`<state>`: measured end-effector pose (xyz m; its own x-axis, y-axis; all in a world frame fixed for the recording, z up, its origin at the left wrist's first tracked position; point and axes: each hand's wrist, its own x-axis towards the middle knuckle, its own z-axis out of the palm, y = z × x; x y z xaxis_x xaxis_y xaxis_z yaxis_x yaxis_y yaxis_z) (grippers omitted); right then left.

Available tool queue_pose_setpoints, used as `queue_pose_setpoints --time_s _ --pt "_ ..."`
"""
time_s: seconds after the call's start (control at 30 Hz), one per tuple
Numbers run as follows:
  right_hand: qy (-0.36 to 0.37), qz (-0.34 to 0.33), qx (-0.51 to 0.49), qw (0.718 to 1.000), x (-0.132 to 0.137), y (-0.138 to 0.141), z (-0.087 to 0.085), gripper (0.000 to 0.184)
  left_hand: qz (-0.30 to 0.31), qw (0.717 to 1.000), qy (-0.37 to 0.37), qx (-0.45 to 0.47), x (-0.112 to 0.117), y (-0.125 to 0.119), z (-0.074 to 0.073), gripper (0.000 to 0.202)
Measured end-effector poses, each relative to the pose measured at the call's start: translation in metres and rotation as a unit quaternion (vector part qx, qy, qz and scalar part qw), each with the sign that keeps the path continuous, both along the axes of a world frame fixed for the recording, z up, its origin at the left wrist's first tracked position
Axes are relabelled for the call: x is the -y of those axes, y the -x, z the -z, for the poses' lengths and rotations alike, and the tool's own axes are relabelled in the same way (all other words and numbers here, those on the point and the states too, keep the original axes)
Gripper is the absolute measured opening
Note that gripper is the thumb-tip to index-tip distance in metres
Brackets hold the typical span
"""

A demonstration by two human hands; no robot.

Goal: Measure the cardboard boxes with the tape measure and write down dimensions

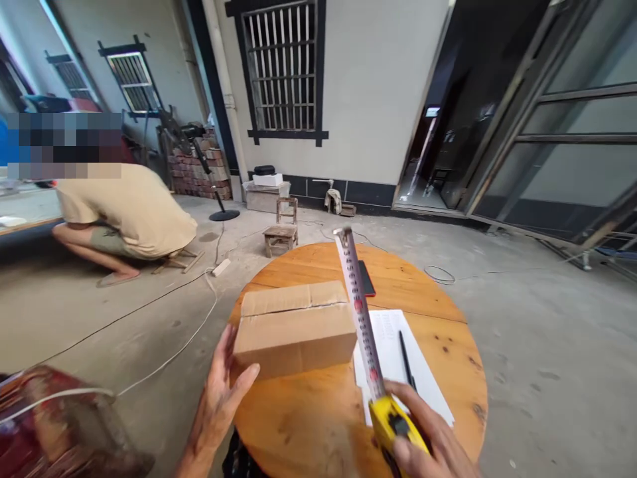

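A closed cardboard box [293, 328] lies on a round wooden table [308, 425]. My left hand [221, 388] rests flat against the box's near left corner, fingers spread. My right hand [423, 441] grips a yellow tape measure [393, 421] at the table's near edge. Its blade [359, 312] is pulled out and sticks up and away, past the right end of the box. A sheet of paper [393, 355] with a pen [405, 358] on it lies under the blade, right of the box. A dark phone [367, 279] lies behind.
Another person [124, 212] crouches on the concrete floor at the left. Cables [169, 352] run across the floor. A small wooden stool [281, 236] stands beyond the table. A brick stack [196, 172] sits by the wall. A reddish object [54, 418] is at my lower left.
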<state>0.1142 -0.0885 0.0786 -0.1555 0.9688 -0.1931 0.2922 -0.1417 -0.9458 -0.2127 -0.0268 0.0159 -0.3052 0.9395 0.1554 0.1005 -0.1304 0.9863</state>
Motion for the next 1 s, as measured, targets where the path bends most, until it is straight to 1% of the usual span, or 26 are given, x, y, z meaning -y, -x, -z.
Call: queue_pose_setpoints --time_s 0.03,0.07,0.13,0.17,0.23,0.3,0.4,0.43,0.5,0.57,0.6,0.63,0.67,0.7,0.73,0.77,0.8,0.9,1.0 --pt "-0.023 0.019 -0.017 0.999 -0.011 0.003 -0.003 0.066 0.006 1.000 0.020 0.006 -0.003 -0.002 0.007 0.085" --pt "-0.046 0.017 -0.049 0.998 -0.023 0.006 -0.005 0.065 0.004 0.999 0.040 0.003 -0.005 -0.004 0.011 0.080" --pt "-0.060 -0.022 -0.124 0.990 -0.048 0.015 -0.005 0.062 -0.018 0.996 0.087 -0.033 -0.007 -0.007 0.014 0.068" --pt "-0.062 -0.036 -0.153 0.986 -0.059 0.019 -0.004 0.059 -0.038 0.991 0.112 -0.062 -0.006 -0.006 0.011 0.063" --pt "-0.062 -0.056 -0.196 0.977 -0.072 0.029 -0.002 0.053 -0.075 0.979 0.147 -0.120 -0.004 -0.003 0.001 0.058" --pt "-0.071 -0.063 -0.227 0.969 -0.080 0.037 -0.005 0.049 -0.107 0.970 0.153 -0.158 0.000 0.003 -0.013 0.058" --pt "-0.081 -0.070 -0.258 0.960 -0.092 0.045 -0.020 0.045 -0.140 0.963 0.139 -0.181 0.006 0.006 -0.028 0.064" --pt "-0.078 -0.064 -0.261 0.960 -0.096 0.047 -0.026 0.045 -0.145 0.962 0.136 -0.186 0.007 0.005 -0.030 0.067" --pt "-0.070 -0.033 -0.255 0.964 -0.101 0.049 -0.038 0.045 -0.133 0.963 0.123 -0.198 0.010 0.000 -0.028 0.073" --pt "-0.048 -0.002 -0.246 0.968 -0.097 0.051 -0.044 0.044 -0.121 0.966 0.087 -0.212 0.014 -0.005 -0.023 0.075" --pt "-0.024 -0.002 -0.244 0.969 -0.090 0.052 -0.044 0.044 -0.120 0.965 0.059 -0.224 0.016 -0.008 -0.021 0.075" --pt "0.012 -0.019 -0.244 0.969 -0.082 0.054 -0.042 0.046 -0.118 0.964 0.030 -0.237 0.017 -0.010 -0.018 0.074" --pt "0.061 -0.054 -0.247 0.965 -0.071 0.055 -0.040 0.050 -0.114 0.961 0.005 -0.252 0.018 -0.012 -0.017 0.071" --pt "0.116 -0.090 -0.251 0.957 -0.060 0.057 -0.037 0.056 -0.107 0.959 -0.013 -0.263 0.018 -0.013 -0.016 0.066" --pt "0.155 -0.123 -0.251 0.948 -0.049 0.059 -0.035 0.062 -0.097 0.958 -0.024 -0.269 0.017 -0.014 -0.015 0.062" --pt "0.182 -0.143 -0.251 0.940 -0.040 0.062 -0.034 0.063 -0.087 0.959 -0.030 -0.269 0.015 -0.015 -0.015 0.057" --pt "0.204 -0.147 -0.255 0.934 -0.032 0.065 -0.034 0.062 -0.082 0.960 -0.035 -0.264 0.013 -0.016 -0.014 0.054" --pt "0.263 -0.114 -0.258 0.923 -0.024 0.075 -0.045 0.053 -0.080 0.965 -0.054 -0.244 0.007 -0.016 -0.011 0.051" --pt "0.313 -0.076 -0.205 0.924 -0.032 0.080 -0.058 0.058 -0.072 0.967 -0.069 -0.235 0.004 -0.016 -0.008 0.049"
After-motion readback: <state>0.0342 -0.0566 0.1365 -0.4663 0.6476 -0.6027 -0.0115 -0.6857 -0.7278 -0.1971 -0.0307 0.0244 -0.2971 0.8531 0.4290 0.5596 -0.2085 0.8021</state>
